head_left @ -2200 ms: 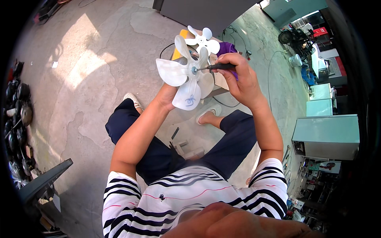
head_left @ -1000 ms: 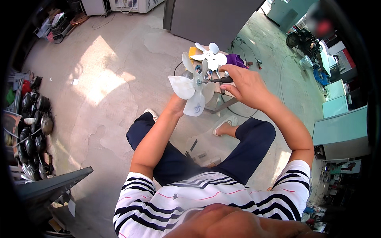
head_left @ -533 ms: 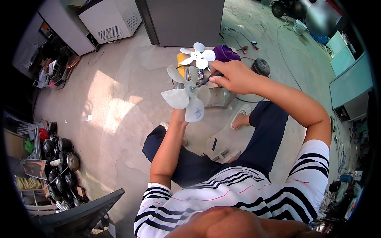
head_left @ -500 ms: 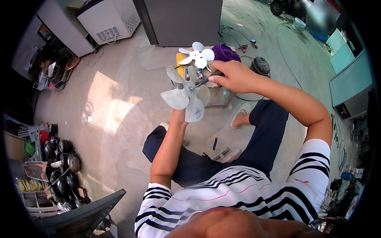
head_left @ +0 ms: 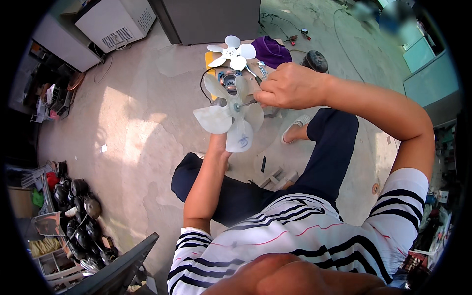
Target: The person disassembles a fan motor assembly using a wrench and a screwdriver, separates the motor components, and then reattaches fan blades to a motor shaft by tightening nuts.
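Note:
A translucent white five-blade fan point(head_left: 239, 136) with a blue mark on one blade is held up in front of me. My left hand point(head_left: 220, 141) supports it from behind; its fingers are hidden by the blades. My right hand point(head_left: 290, 87) is closed round a screwdriver point(head_left: 251, 102) whose thin shaft points at the fan's hub; the handle is hidden in the fist. Just beyond, on a low stand, lie a second white fan point(head_left: 231, 52), a small motor with copper windings point(head_left: 229, 82), and another tool with a dark green handle point(head_left: 257, 79).
A purple cloth point(head_left: 269, 51) and a yellow piece point(head_left: 210, 60) lie on the stand. A black round compressor point(head_left: 315, 61) sits to its right. Ahead stands a grey cabinet point(head_left: 211, 22). Several black compressors point(head_left: 78, 211) are heaped at the left. Wooden pieces point(head_left: 275, 179) lie between my feet.
My right hand has closed into a tighter, turned grip, its elbow swung outward, and the screwdriver's dark handle is now hidden. The view has shifted a little; the fan stays held up.

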